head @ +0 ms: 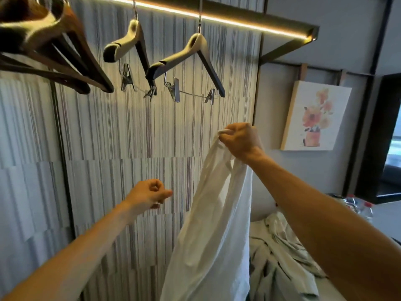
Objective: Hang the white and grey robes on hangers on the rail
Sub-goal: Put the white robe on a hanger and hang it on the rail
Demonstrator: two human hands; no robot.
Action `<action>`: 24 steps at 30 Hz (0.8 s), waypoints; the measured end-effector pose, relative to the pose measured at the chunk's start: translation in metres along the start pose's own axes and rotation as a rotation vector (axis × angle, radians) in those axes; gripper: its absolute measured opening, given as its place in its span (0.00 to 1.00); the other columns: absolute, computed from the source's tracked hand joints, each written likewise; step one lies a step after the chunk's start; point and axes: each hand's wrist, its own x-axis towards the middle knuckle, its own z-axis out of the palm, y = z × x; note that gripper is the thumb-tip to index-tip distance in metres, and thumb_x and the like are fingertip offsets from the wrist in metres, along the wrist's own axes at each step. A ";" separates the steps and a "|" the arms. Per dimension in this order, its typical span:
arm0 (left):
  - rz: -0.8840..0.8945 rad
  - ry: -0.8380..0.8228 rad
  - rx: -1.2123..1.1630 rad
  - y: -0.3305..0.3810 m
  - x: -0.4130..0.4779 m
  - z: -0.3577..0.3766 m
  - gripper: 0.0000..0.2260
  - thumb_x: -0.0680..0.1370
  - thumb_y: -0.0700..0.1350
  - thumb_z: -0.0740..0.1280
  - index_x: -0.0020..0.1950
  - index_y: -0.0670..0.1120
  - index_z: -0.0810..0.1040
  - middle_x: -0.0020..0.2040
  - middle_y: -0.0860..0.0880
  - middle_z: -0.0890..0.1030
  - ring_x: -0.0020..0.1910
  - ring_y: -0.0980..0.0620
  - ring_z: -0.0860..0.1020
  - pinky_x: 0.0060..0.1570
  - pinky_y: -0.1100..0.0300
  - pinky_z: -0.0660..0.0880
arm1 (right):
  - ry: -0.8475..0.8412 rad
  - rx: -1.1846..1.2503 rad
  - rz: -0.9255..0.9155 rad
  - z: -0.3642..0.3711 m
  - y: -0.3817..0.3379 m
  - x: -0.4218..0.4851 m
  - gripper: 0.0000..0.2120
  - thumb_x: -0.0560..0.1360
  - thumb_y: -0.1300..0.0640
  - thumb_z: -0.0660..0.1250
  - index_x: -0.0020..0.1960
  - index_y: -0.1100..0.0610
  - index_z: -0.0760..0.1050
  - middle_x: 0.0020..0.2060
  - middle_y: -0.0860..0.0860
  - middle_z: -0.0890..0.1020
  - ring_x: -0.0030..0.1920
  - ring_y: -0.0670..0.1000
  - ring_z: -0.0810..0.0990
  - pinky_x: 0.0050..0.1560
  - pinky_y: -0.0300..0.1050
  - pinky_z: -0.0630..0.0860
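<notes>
My right hand [240, 141] pinches the top of the white robe [213, 227], which hangs down in long folds below it. My left hand [149, 195] is raised to the left of the robe, fingers loosely curled with nothing in them. Above hang two dark wooden hangers with metal clips, one [188, 61] directly over the robe and another [130, 46] to its left, both hooked on the lit rail [249, 20]. The grey robe [280, 257] lies crumpled on a surface at the lower right.
Several more wooden hangers [50, 48] crowd the upper left, close to the camera. A striped wall panel [108, 137] stands behind. A flower painting [314, 116] hangs at the right, and plastic bottles [358, 206] stand beyond the grey robe.
</notes>
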 end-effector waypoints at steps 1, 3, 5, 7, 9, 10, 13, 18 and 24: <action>0.012 0.004 0.116 0.003 0.000 0.008 0.17 0.68 0.52 0.76 0.45 0.42 0.76 0.41 0.43 0.82 0.40 0.48 0.81 0.41 0.57 0.79 | -0.014 0.035 -0.007 0.003 -0.004 -0.002 0.08 0.75 0.55 0.69 0.43 0.58 0.83 0.33 0.49 0.82 0.32 0.44 0.79 0.36 0.37 0.78; 0.058 -0.023 0.218 0.003 -0.002 0.039 0.16 0.70 0.55 0.75 0.50 0.46 0.78 0.43 0.44 0.84 0.41 0.50 0.82 0.37 0.58 0.79 | -0.028 0.098 -0.026 0.011 -0.017 -0.004 0.06 0.75 0.55 0.70 0.43 0.57 0.83 0.31 0.44 0.79 0.31 0.41 0.78 0.34 0.33 0.75; 0.070 -0.022 0.098 -0.005 -0.005 0.061 0.14 0.74 0.52 0.72 0.53 0.44 0.80 0.46 0.43 0.85 0.44 0.48 0.83 0.42 0.51 0.82 | -0.044 0.131 -0.043 0.015 -0.026 -0.003 0.06 0.75 0.54 0.70 0.44 0.57 0.83 0.31 0.43 0.79 0.31 0.40 0.77 0.33 0.32 0.74; 0.020 -0.014 -0.072 -0.011 -0.007 0.051 0.16 0.73 0.52 0.72 0.54 0.42 0.82 0.50 0.43 0.85 0.48 0.46 0.84 0.53 0.44 0.80 | -0.055 0.151 -0.030 0.010 -0.027 0.000 0.06 0.75 0.53 0.71 0.43 0.55 0.83 0.31 0.44 0.79 0.32 0.43 0.78 0.34 0.35 0.76; -0.018 -0.064 -0.201 -0.014 -0.010 0.030 0.22 0.70 0.55 0.75 0.57 0.41 0.82 0.53 0.43 0.85 0.53 0.43 0.83 0.60 0.42 0.76 | -0.072 0.179 -0.004 0.004 -0.022 0.003 0.07 0.74 0.51 0.71 0.43 0.54 0.83 0.32 0.47 0.80 0.33 0.45 0.78 0.35 0.38 0.76; -0.034 -0.097 -0.266 -0.014 -0.011 0.020 0.26 0.67 0.55 0.77 0.59 0.40 0.81 0.55 0.42 0.84 0.55 0.41 0.82 0.61 0.41 0.75 | -0.086 0.194 0.008 0.003 -0.021 0.004 0.07 0.74 0.51 0.71 0.43 0.54 0.83 0.33 0.48 0.80 0.34 0.46 0.78 0.36 0.39 0.77; -0.053 -0.172 -0.368 -0.006 -0.019 -0.004 0.34 0.62 0.55 0.80 0.62 0.39 0.80 0.59 0.37 0.82 0.59 0.36 0.79 0.62 0.39 0.74 | -0.150 0.258 0.032 0.001 -0.022 0.006 0.06 0.74 0.50 0.72 0.42 0.52 0.82 0.36 0.49 0.81 0.37 0.47 0.79 0.38 0.38 0.78; 0.055 0.118 -0.079 0.035 -0.028 -0.056 0.35 0.61 0.64 0.77 0.53 0.37 0.81 0.49 0.38 0.84 0.47 0.38 0.82 0.48 0.46 0.80 | -0.270 0.267 0.079 0.004 -0.030 0.010 0.10 0.74 0.50 0.72 0.45 0.58 0.83 0.36 0.51 0.82 0.39 0.49 0.79 0.42 0.42 0.80; 0.088 -0.056 0.380 0.082 -0.046 -0.104 0.09 0.73 0.48 0.73 0.48 0.44 0.80 0.44 0.45 0.84 0.42 0.48 0.84 0.40 0.58 0.80 | -0.176 0.399 0.098 0.010 -0.048 0.014 0.09 0.76 0.51 0.70 0.38 0.51 0.79 0.35 0.51 0.80 0.38 0.50 0.78 0.44 0.46 0.80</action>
